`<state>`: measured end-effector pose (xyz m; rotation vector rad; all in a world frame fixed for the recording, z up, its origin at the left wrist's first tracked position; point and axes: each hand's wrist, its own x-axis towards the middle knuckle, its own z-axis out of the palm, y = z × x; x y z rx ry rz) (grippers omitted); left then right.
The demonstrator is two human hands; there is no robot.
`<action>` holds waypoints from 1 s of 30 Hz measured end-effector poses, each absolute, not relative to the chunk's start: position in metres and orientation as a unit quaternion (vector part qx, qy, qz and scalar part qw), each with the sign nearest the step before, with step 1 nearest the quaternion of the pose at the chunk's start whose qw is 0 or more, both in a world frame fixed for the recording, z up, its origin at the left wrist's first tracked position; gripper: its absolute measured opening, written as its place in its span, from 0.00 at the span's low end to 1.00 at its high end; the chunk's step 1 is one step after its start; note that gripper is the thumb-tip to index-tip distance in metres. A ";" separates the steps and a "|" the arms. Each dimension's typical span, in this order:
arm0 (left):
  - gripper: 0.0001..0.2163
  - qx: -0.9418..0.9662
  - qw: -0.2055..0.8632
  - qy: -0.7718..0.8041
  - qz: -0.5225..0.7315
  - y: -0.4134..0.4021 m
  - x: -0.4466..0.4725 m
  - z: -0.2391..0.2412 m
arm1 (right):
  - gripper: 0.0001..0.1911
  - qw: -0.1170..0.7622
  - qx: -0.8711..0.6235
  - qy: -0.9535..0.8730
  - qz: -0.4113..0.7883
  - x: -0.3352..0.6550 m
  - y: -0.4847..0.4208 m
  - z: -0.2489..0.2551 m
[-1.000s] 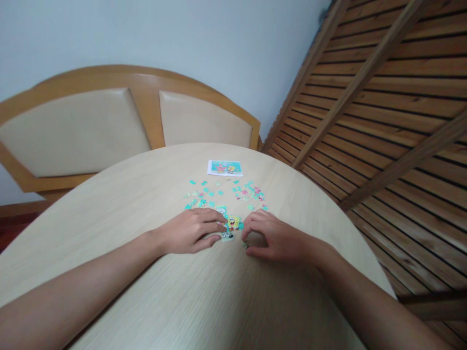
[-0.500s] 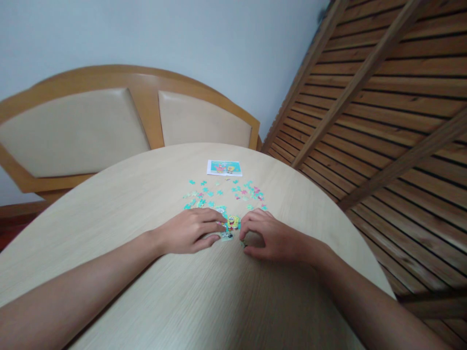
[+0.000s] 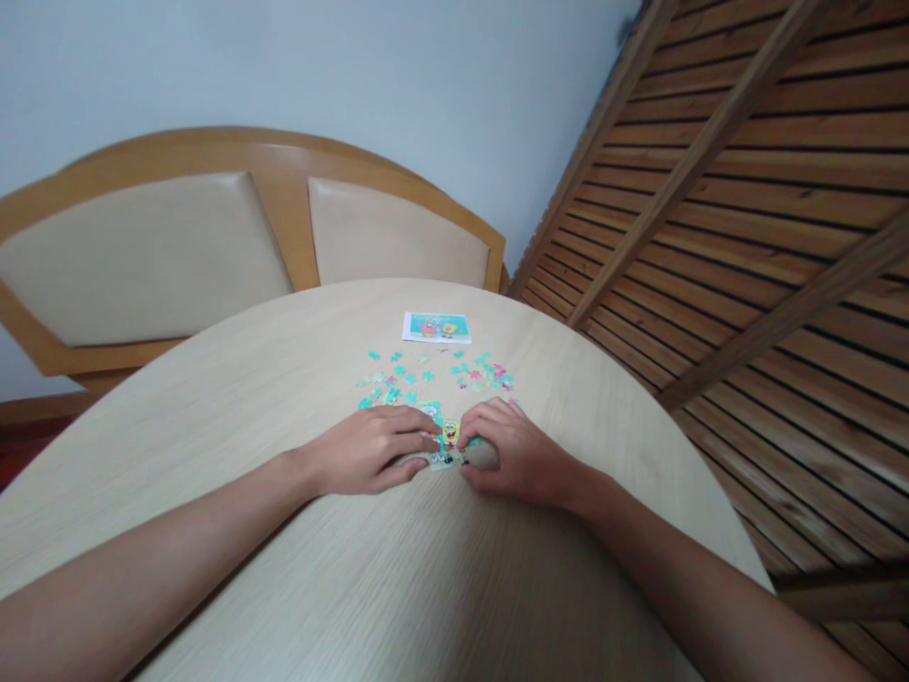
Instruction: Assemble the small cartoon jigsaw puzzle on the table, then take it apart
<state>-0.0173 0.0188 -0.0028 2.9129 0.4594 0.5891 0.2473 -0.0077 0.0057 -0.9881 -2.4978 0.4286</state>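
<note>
A partly joined jigsaw puzzle (image 3: 451, 434), with a yellow cartoon figure, lies flat between my hands. My left hand (image 3: 376, 445) rests over its left side with the fingers stretched out, covering part of the picture. At the lower right edge, my right hand (image 3: 522, 453) is bent in a pinch, thumb and fingers curled around a small puzzle piece (image 3: 466, 462). That piece is mostly hidden by the fingertips and touches or nearly touches the joined part; I cannot tell if it is fitted in.
Loose teal pieces (image 3: 410, 376) lie beyond my left hand, and teal and pink pieces (image 3: 475, 375) beyond my right. A picture card (image 3: 440, 328) sits farther back on the round wooden table (image 3: 298, 350). Behind stands a padded headboard (image 3: 398, 223); wooden slats (image 3: 745, 237) rise at right.
My right hand has moved left, bringing the small puzzle piece against the lower right of the joined part. My left hand has stayed in place.
</note>
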 end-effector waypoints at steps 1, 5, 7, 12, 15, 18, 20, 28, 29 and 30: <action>0.13 0.967 0.066 0.153 0.195 0.019 -0.017 -0.003 | 0.13 0.209 -0.357 -0.897 0.154 0.247 -0.007 0.006; 0.13 0.967 0.067 0.155 0.190 0.019 -0.017 -0.002 | 0.12 0.212 -0.366 -0.893 0.156 0.246 -0.007 0.006; 0.13 0.968 0.068 0.154 0.187 0.019 -0.017 -0.001 | 0.12 0.213 -0.364 -0.892 0.160 0.246 -0.007 0.005; 0.13 0.968 0.068 0.148 0.194 0.018 -0.016 0.000 | 0.11 0.217 -0.355 -0.895 0.164 0.246 -0.005 0.001; 0.13 0.967 0.069 0.151 0.194 0.018 -0.017 -0.001 | 0.10 0.216 -0.353 -0.895 0.167 0.247 -0.005 0.000; 0.13 0.967 0.068 0.153 0.193 0.019 -0.017 -0.002 | 0.10 0.217 -0.353 -0.895 0.167 0.247 -0.005 0.001; 0.13 0.967 0.065 0.153 0.192 0.019 -0.017 -0.002 | 0.10 0.216 -0.352 -0.895 0.166 0.246 -0.006 0.002; 0.13 0.969 0.058 0.154 0.182 0.019 -0.018 -0.002 | 0.09 0.207 -0.347 -0.900 0.163 0.247 -0.006 0.004; 0.13 0.970 0.057 0.154 0.181 0.019 -0.018 -0.002 | 0.09 0.207 -0.346 -0.900 0.164 0.247 -0.006 0.005; 0.13 0.970 0.056 0.153 0.180 0.019 -0.018 -0.002 | 0.09 0.207 -0.345 -0.900 0.165 0.248 -0.006 0.005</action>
